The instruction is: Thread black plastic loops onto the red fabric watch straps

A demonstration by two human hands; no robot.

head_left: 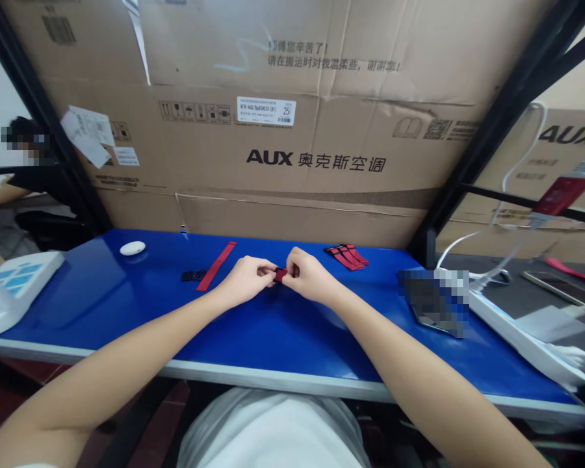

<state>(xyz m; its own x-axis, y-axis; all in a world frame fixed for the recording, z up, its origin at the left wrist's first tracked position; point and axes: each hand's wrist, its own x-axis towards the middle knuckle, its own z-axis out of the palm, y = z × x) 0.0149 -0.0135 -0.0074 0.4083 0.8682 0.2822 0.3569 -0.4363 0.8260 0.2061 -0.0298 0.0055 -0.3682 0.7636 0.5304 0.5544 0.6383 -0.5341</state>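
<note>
Both my hands meet over the middle of the blue table [127,305]. My left hand [247,278] and my right hand [306,275] are closed in a pinch on a small red strap piece [280,274] held between them. A long red strap [217,265] lies flat on the table just left of my left hand, with a small black part [193,275] beside it. A small pile of red and black straps [348,256] lies just right of my right hand.
A white oval object [132,247] rests at the back left. A white device with blue panels [10,289] sits at the left edge. Large cardboard boxes [292,130] stand behind the table. A white tray and cables [517,325] lie to the right. A person sits far left.
</note>
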